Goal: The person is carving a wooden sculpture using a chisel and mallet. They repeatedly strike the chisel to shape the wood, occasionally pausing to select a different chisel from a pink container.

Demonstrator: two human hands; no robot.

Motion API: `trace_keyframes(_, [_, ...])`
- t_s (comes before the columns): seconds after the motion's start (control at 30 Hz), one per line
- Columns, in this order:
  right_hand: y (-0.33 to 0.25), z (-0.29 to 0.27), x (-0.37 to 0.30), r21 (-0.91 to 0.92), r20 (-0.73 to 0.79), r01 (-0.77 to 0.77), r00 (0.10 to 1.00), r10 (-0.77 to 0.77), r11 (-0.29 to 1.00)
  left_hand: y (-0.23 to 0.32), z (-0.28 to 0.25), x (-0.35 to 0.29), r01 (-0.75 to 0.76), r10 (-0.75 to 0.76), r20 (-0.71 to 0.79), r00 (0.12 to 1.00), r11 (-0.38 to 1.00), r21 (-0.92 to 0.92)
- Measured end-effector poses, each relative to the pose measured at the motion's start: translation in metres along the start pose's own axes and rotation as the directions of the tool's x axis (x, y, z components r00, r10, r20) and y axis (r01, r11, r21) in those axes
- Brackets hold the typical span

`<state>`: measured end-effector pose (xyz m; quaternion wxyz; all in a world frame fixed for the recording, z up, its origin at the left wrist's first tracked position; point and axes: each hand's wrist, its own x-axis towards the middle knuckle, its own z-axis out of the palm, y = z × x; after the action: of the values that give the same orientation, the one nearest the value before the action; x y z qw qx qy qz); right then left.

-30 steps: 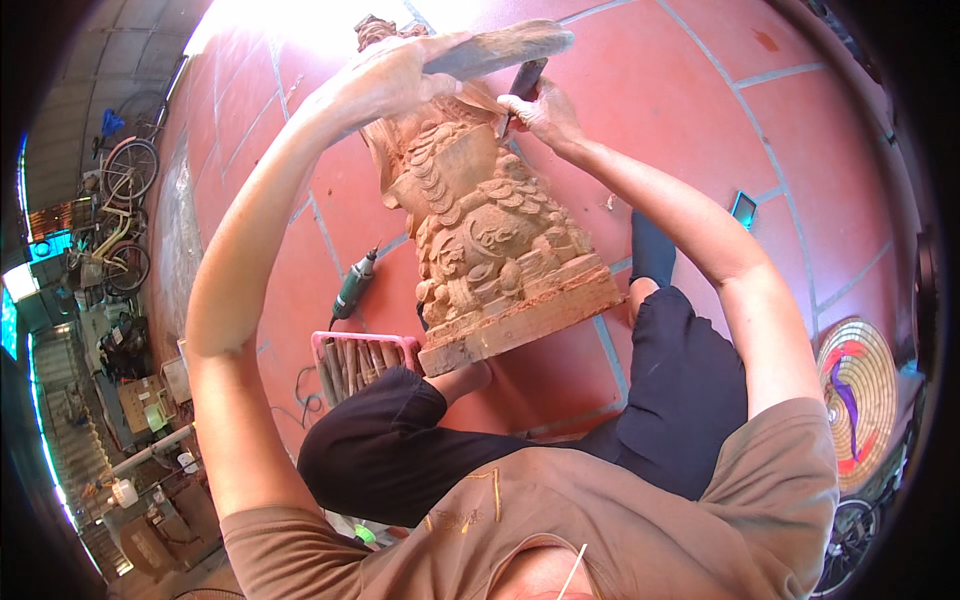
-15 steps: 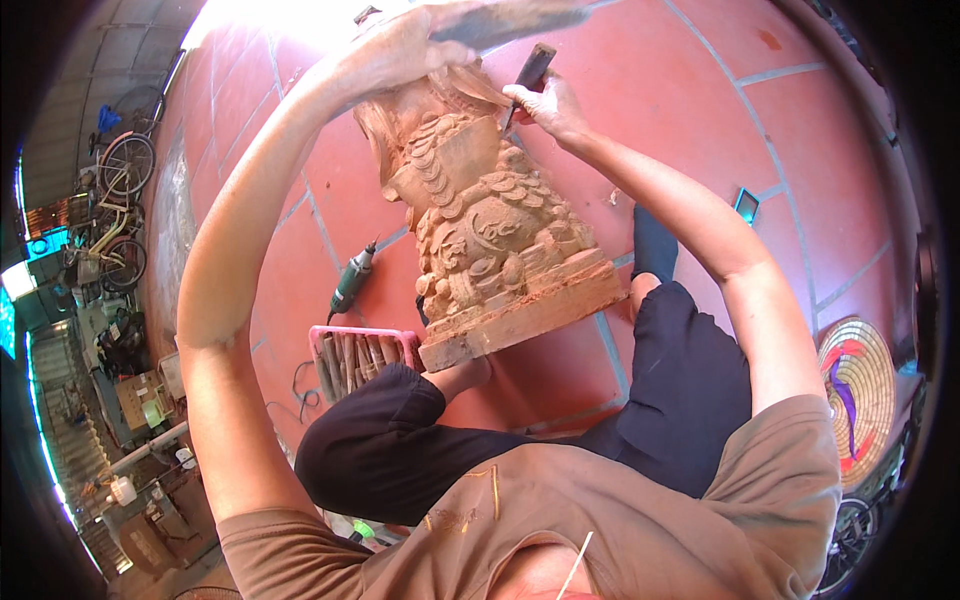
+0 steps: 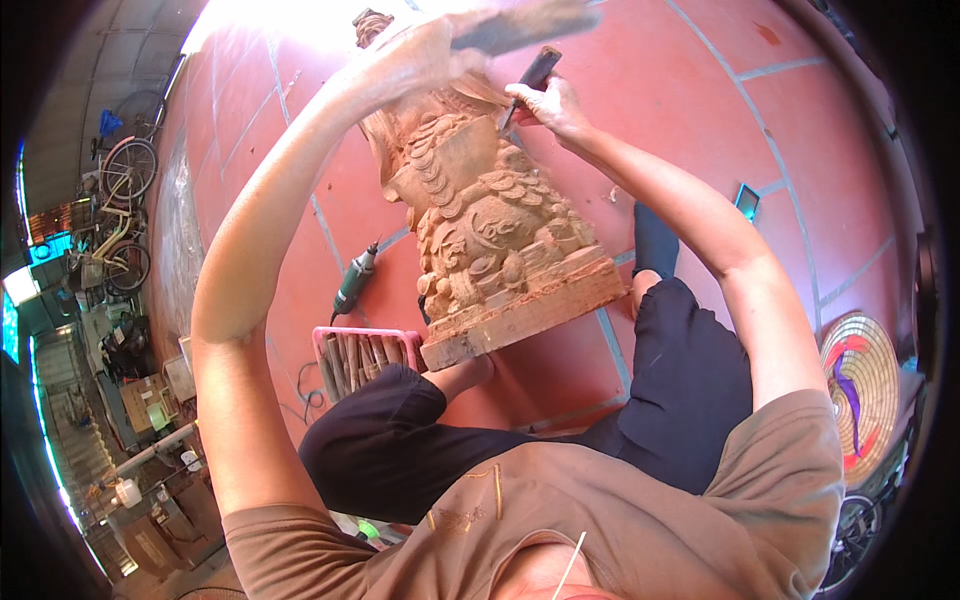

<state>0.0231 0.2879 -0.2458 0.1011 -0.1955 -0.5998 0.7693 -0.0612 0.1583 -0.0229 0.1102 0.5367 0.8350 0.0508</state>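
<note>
A carved wooden statue (image 3: 465,160) lies on the floor, its rough block base toward me and its small head at the far end. The upper part is partly hidden behind my left hand (image 3: 428,58), which is closed around a blurred wooden mallet (image 3: 525,27) raised over the carving. My right hand (image 3: 553,108) grips a chisel (image 3: 538,68) by its dark handle. Tilted, the chisel has its blade end against the statue's right side or very close to it.
Left of the statue lie a green rotary power tool (image 3: 354,280) and a pink-rimmed basket (image 3: 370,332) of carving tools. My legs (image 3: 670,390) flank the base. A small teal-edged object (image 3: 746,201) and a woven hat (image 3: 860,385) are at right; bicycles (image 3: 128,200) stand far left.
My left hand and the mallet have shifted a little to the right, and more of the statue's head shows. The right hand and chisel have barely moved.
</note>
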Motion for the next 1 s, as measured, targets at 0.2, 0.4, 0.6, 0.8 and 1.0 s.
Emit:
trace_keyframes(0.2, [-0.004,-0.002,-0.005,-0.017,-0.007,0.012,1.000,-0.012,1.000,-0.007,0.005,0.010,-0.090,0.091,-0.070,0.993,0.996,0.019])
trace_keyframes(0.4, [-0.005,0.002,-0.009,-0.043,0.003,0.022,1.000,-0.021,0.999,-0.004,0.011,-0.003,-0.015,0.013,0.039,0.999,0.999,0.042])
trace_keyframes(0.6, [0.001,-0.002,-0.005,-0.027,-0.030,0.006,1.000,-0.007,1.000,0.001,0.017,0.000,-0.051,0.036,-0.112,0.993,0.990,-0.134])
trace_keyframes(0.8, [0.004,0.002,-0.008,0.009,-0.014,0.006,1.000,-0.005,1.000,-0.005,0.008,-0.001,-0.091,0.092,-0.085,0.992,0.996,0.016])
trace_keyframes(1.0, [0.004,0.000,-0.010,0.031,0.008,0.000,1.000,0.000,1.000,-0.006,0.021,-0.012,-0.030,0.035,-0.035,0.999,0.991,0.132])
